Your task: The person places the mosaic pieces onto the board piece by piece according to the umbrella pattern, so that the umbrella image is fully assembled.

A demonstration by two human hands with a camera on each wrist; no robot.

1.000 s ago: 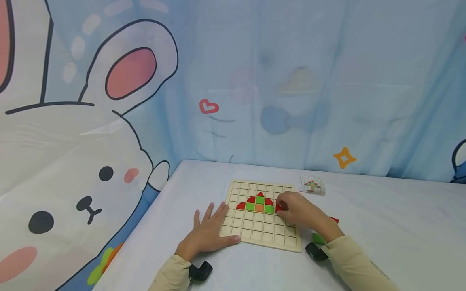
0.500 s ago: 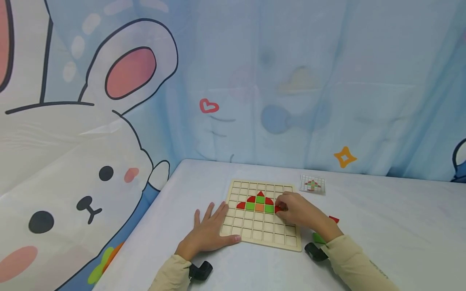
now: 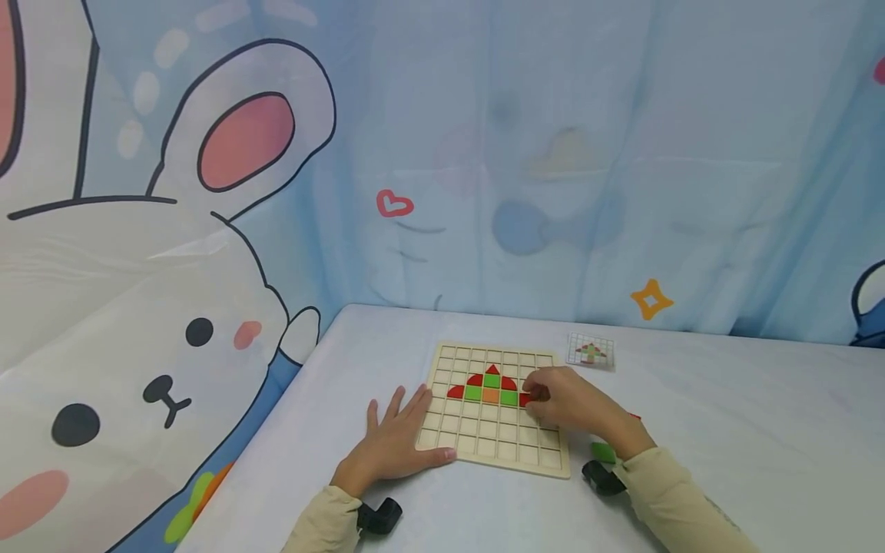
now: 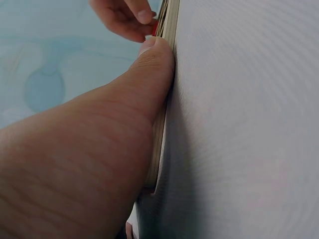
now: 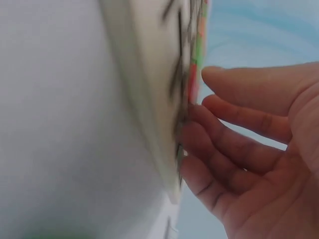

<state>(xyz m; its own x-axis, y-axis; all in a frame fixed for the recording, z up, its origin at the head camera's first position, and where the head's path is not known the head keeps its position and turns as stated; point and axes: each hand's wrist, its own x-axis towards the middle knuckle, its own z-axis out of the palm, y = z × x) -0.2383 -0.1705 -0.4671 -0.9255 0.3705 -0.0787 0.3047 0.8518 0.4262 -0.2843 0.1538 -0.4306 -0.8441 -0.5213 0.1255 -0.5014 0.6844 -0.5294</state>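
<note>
Wood grid board (image 3: 494, 438) lies flat on the pale worktop (image 3: 726, 430), its square cells holding a small picture: a red triangle at the top, red, green and red tiles beneath it, then a row of red, green, orange and green. At the right end of that row the right hand (image 3: 563, 399) touches a red tile (image 3: 527, 399) with its fingertips; its fingers (image 5: 234, 144) look nearly straight, loosely bent, not clenched. The left hand (image 3: 394, 442) rests open and flat at the board's left edge, thumb (image 4: 149, 74) pressed along the near rim. A pattern card (image 3: 590, 351) lies just beyond the board's far right corner. Loose green piece (image 3: 603, 452) and red piece (image 3: 634, 417) sit right of the board.
</note>
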